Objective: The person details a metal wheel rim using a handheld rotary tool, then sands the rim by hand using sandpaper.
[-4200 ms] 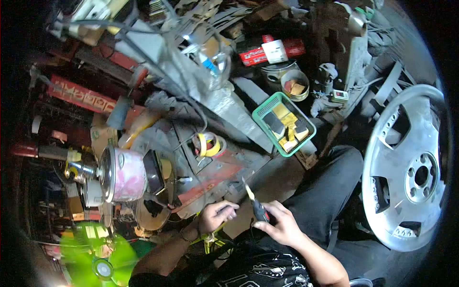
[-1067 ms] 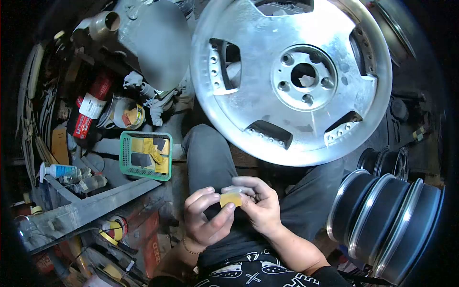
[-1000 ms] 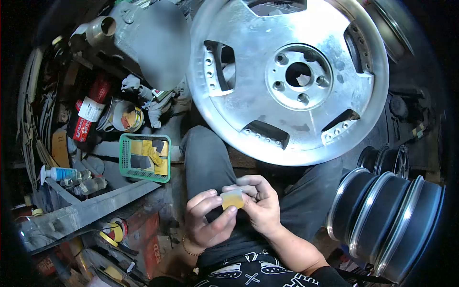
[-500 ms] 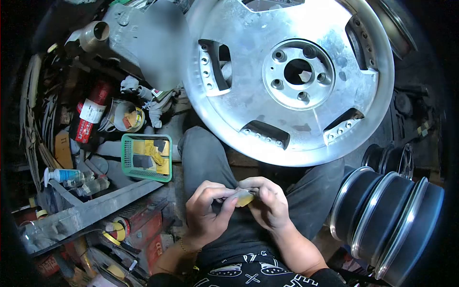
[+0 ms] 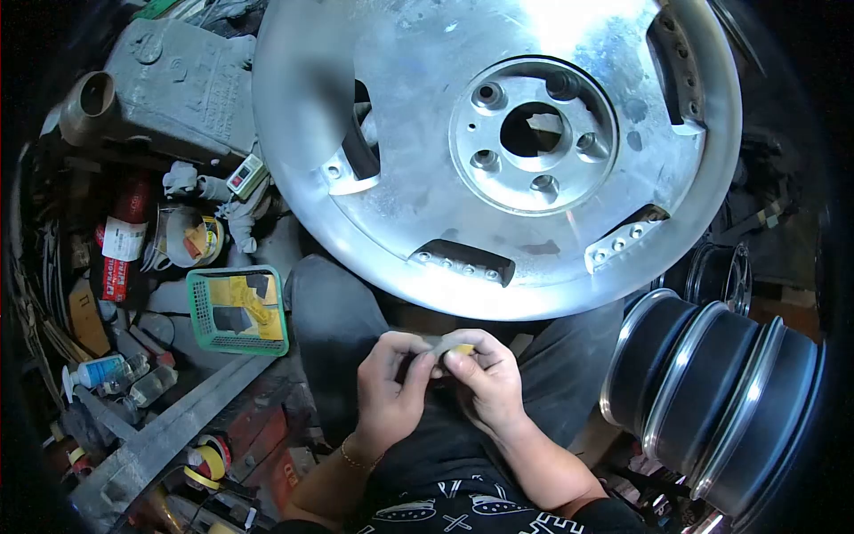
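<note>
Both hands meet above the lap, below a large silver wheel (image 5: 418, 205). A small yellow piece (image 5: 462, 350), perhaps sandpaper, shows between the thumb and curled fingers of my right hand (image 5: 487, 381). My left hand (image 5: 391, 383) has its thumb and fingers pinched together at the left side of the same piece; what its fingertips hold is too small to tell. The wheel has a round centre hole and bolt holes around it, and its lower rim lies just beyond my hands.
A green basket (image 5: 197, 320) with yellow and dark sheets sits at the left, above a metal bar (image 5: 191, 405). Bottles (image 5: 100, 370), a red cylinder (image 5: 133, 200) and a grey metal block (image 5: 182, 89) are farther left. Several rims (image 5: 712, 392) stand at the right.
The yellow piece shows less now, folded or tucked between the fingers. My hands are closer together. The view has shifted, with the wheel looking larger and the basket farther left and lower.
</note>
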The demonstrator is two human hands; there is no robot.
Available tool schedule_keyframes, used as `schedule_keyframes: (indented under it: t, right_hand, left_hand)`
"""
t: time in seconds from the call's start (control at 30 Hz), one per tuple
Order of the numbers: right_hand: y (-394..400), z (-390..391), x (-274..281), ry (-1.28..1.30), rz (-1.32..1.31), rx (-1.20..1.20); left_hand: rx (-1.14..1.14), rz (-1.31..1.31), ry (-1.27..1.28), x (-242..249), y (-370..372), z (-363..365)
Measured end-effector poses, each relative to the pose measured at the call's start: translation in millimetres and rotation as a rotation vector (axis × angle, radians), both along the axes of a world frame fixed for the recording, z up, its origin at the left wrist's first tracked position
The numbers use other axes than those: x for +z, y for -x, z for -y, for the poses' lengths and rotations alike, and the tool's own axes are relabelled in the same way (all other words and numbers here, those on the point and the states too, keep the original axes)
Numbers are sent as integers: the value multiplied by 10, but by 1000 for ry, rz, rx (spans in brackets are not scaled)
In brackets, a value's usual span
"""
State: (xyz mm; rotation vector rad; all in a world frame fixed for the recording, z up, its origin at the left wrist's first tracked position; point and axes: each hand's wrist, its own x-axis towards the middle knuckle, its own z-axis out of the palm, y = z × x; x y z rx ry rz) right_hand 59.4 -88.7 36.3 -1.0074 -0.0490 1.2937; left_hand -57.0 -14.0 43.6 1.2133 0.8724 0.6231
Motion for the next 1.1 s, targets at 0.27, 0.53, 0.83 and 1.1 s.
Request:
schedule_keyframes:
  t: [0.27, 0.53, 0.83, 1.1]
  right_hand:
    - [-497, -543, -393, 197, 1410, 284]
    - [-474, -885, -750, 163, 1729, 462]
    - [-388, -867, -929, 127, 1880, 359]
    - [-475, -771, -956, 97, 1927, 392]
  left_hand:
    - [569, 44, -102, -331, 5, -973]
    - [888, 231, 2, -796, -143, -2307]
    - [670, 567, 524, -1281, -240, -2284]
    - [650, 476, 411, -1285, -277, -2264]
